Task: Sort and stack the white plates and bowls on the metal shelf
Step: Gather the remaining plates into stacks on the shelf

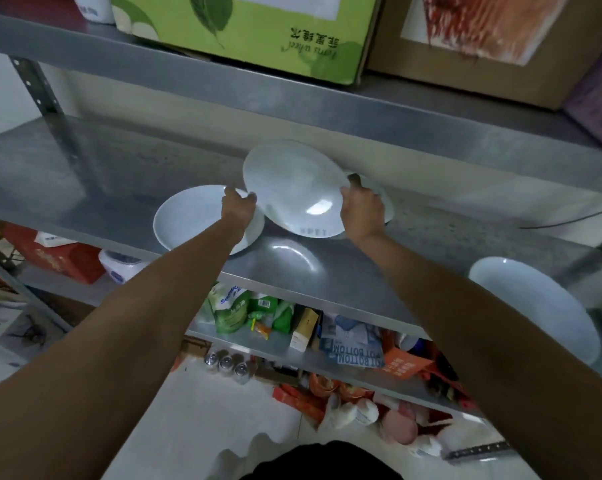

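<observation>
A large white plate (294, 187) hangs tilted above the metal shelf (84, 188), held by both hands. My left hand (238, 207) grips its left rim and my right hand (361, 209) grips its right rim. Under my left hand a white bowl (188, 220) rests on the shelf. Behind my right hand, another white dish (387, 202) peeks out, mostly hidden. A further white bowl (535, 306) sits at the shelf's right front.
The shelf above carries a green carton (258, 32) and a brown box (483, 46) close over the plate. Lower shelves hold bags, cans and packets (244, 310). A perforated upright post (38, 88) stands at the left.
</observation>
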Available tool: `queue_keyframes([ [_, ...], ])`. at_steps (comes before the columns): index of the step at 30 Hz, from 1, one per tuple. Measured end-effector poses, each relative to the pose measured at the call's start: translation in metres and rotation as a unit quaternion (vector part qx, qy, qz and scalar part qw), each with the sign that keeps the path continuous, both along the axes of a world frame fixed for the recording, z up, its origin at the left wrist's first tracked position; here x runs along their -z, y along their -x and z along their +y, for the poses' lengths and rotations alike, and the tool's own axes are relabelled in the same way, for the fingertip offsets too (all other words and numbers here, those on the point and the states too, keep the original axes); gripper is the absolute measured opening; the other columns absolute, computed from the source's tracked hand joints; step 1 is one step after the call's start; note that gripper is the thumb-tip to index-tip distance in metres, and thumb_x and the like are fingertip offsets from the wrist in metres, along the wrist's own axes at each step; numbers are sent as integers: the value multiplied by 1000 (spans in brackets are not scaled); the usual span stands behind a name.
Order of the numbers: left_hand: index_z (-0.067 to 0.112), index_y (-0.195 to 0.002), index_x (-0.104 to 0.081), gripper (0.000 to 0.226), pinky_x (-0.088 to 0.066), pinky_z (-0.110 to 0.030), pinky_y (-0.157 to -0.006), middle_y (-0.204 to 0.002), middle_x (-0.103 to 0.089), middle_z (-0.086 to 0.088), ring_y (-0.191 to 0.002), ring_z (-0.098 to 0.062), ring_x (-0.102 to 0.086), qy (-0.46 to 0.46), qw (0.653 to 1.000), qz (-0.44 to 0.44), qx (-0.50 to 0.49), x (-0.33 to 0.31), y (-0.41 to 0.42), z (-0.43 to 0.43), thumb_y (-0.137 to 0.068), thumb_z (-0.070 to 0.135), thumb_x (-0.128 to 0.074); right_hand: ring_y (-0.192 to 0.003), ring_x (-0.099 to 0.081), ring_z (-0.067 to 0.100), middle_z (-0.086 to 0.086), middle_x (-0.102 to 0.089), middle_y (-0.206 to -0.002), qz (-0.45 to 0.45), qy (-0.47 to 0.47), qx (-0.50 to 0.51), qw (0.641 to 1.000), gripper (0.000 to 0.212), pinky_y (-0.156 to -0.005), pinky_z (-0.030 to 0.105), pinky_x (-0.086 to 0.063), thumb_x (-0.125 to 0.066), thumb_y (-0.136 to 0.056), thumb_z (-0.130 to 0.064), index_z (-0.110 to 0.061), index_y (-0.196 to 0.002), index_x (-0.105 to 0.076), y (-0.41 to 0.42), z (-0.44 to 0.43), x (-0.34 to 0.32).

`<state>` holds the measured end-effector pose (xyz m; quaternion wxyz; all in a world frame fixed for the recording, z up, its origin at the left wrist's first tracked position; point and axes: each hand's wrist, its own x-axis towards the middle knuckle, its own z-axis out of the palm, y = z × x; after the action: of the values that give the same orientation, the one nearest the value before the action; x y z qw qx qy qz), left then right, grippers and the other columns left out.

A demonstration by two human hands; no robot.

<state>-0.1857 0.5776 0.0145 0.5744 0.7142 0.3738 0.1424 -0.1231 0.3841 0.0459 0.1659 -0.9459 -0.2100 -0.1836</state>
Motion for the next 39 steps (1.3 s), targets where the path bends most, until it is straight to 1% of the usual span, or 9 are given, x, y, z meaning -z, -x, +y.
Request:
queue_keyframes([
  [10,-3,-107,-57,21,-47,-41,-95,-107,-59,-23,-107,-32,-55,40,985,-5,170,-28,-59,-133,-100,12,-43,-114,-58,36,20,-63,-123,179,-197,159,951,34,-93,35,-46,-52,-92,-19,1,-119,-61,-41,-169,-7],
  [13,-8,-124,-53,37,-49,-44,-91,-125,-57,-26,-108,-35,-59,70,972,8,224,-31,-78,-195,-98,18,-49,-111,-61,36,21,-63,-121,221,-213,239,921,39,-93,38,-49,-51,-90,-20,5,-119,-59,-49,-232,-8],
  [16,-5,-132,-48,47,-50,-44,-91,-133,-55,-25,-118,-39,-58,69,958,30,276,-32,-89,-250,-98,28,-48,-82,-68,34,19,-66,-102,275,-212,290,892,41,-72,38,-57,-50,-91,-25,6,-115,-57,-49,-290,-11],
  [20,-2,-137,-44,51,-50,-36,-83,-134,-54,-22,-119,-37,-58,71,942,35,325,-31,-105,-314,-99,33,-44,-54,-53,23,12,-59,-88,305,-180,333,874,44,-44,23,-40,-46,-93,-33,2,-116,-57,-45,-351,-12],
  [25,-1,-139,-42,57,-50,-31,-67,-133,-54,-20,-114,-33,-59,45,925,66,373,-25,-121,-366,-99,40,-40,-82,-60,33,19,-63,-118,331,-170,330,868,46,-55,28,-48,-43,-94,-34,1,-119,-56,-46,-393,-6],
  [28,-2,-134,-48,57,-49,-32,-66,-116,-59,-18,-83,-26,-61,33,924,69,373,-16,-128,-384,-99,42,-40,-93,-63,36,19,-59,-124,357,-174,321,860,48,-54,29,-49,-44,-94,-34,2,-126,-52,-50,-406,3],
  [33,0,-140,-41,65,-49,-41,-94,-141,-48,-20,-123,-35,-52,-57,916,126,376,-6,-135,-391,-98,49,-34,-97,-61,33,17,-57,-128,384,-165,304,856,53,-70,31,-53,-43,-93,-39,-1,-130,-49,-57,-414,17],
  [35,-1,-139,-43,65,-50,-39,-93,-139,-50,-19,-121,-34,-55,-81,912,144,376,-3,-137,-391,-98,49,-34,-110,-59,34,17,-57,-130,386,-152,301,858,54,-88,35,-50,-42,-93,-40,-3,-131,-49,-61,-416,22],
  [39,-1,-138,-42,63,-51,-37,-90,-138,-51,-19,-118,-34,-57,-75,915,144,369,2,-142,-392,-98,47,-36,-121,-53,34,18,-53,-134,388,-126,304,861,55,-95,35,-45,-39,-94,-41,-2,-132,-49,-71,-416,28],
])
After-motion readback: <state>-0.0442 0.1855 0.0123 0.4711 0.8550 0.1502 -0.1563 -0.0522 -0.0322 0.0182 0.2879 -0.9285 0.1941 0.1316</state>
